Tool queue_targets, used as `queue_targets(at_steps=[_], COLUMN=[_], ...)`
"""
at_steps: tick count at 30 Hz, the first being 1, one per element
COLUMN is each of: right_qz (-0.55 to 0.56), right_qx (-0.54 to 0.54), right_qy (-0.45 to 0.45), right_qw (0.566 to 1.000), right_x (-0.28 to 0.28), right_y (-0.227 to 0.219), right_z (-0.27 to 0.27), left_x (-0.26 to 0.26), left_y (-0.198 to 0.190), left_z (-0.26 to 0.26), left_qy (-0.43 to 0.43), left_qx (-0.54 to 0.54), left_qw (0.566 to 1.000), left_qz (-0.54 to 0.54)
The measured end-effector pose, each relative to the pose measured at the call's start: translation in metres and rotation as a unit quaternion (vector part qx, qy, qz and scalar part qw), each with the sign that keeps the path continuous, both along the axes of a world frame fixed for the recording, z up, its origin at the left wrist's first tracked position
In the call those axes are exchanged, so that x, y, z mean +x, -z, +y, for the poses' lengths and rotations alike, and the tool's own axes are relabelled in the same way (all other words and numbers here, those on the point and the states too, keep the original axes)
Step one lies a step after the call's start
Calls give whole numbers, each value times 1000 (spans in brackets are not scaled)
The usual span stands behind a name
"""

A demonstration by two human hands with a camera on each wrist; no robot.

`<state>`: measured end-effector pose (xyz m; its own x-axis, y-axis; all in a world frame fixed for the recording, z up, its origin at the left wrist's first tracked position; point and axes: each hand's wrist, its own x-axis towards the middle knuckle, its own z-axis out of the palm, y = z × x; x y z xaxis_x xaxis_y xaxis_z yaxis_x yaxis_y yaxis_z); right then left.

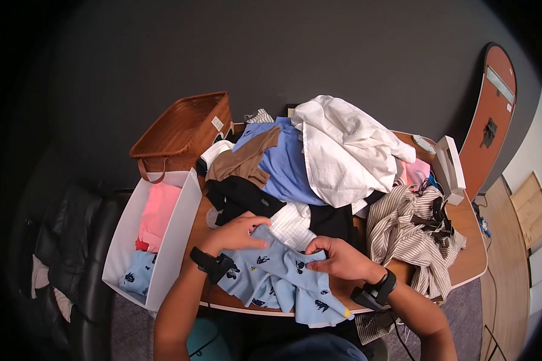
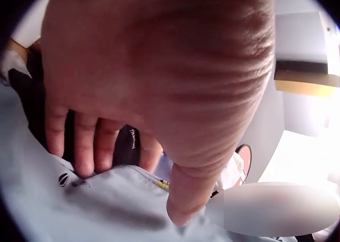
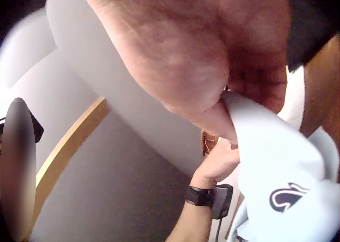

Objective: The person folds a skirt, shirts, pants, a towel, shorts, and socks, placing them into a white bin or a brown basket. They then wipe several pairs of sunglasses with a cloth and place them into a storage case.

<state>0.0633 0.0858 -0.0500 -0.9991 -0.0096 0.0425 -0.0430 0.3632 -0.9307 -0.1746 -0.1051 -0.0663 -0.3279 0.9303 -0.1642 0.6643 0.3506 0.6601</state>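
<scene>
A light blue garment printed with dark animal figures (image 1: 277,274) lies spread over the table's front edge. My right hand (image 1: 341,259) pinches its upper edge between thumb and fingers, and the right wrist view shows the light blue cloth (image 3: 281,141) coming out of that grip. At the garment's upper left is my left hand (image 1: 238,233), its thumb apart from the fingers. In the left wrist view the fingers (image 2: 85,146) reach down fairly straight to the cloth edge, with the thumb over the cloth. Just beyond lie a white checked cloth (image 1: 292,224) and a black garment (image 1: 247,201).
A white box (image 1: 183,225) on the left holds pink and light blue folded clothes. Behind it stands a brown woven basket (image 1: 174,132). A white shirt (image 1: 346,150) and blue cloth (image 1: 286,165) are heaped at the back; a striped garment (image 1: 403,231) hangs over the right edge.
</scene>
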Motion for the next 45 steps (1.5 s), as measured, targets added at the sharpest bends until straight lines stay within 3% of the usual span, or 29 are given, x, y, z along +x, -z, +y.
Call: queue_targets(at_steps=[2,4,6,9,14,18,20,25,27,28,30,32,34,35,39,41,45], right_qz=[15,55,-33,22,70,132,161,109,99,97,97,62,52,40,54,47,41], right_qx=[41,82,-7,-55,-153,-32,-14,-44,-53,-62,-70,-88,-47,-8,9,-78,-97], right_qy=[0,2,46,68,64,96,110,110,106,104,103,93,88,83,61,23,8], right_qw=[999,995,998,996,984,986,981,987,988,988,988,990,994,996,997,996,994], right_x=[2,5,14,19,29,34,34,40,41,41,40,40,41,42,44,44,38], right_y=[-4,-12,-29,-40,-99,-131,-137,-137,-136,-135,-132,-129,-126,-125,-118,-115,-110], right_z=[-1,1,7,24,23,28,29,37,37,37,40,44,48,50,62,68,72], left_x=[-7,-11,-13,-10,20,29,33,32,31,31,34,37,36,36,34,27,29], left_y=[12,12,-7,-55,-136,-169,-179,-168,-161,-157,-151,-153,-151,-151,-150,-141,-131], left_z=[-5,-14,-25,-42,-57,-63,-64,-59,-54,-51,-42,-37,-36,-37,-46,-46,-37], left_qy=[122,99,78,25,-8,31,101,127,39,40,-64,-76,-73,-73,9,20,3], left_qx=[104,110,116,101,121,199,203,225,238,238,239,229,126,126,166,202,262], left_qw=[983,987,990,979,962,952,950,927,936,936,937,946,989,989,962,948,912], left_qz=[89,59,32,-177,-243,-231,-213,-272,-255,-255,-248,-215,-20,-20,-217,-247,-317])
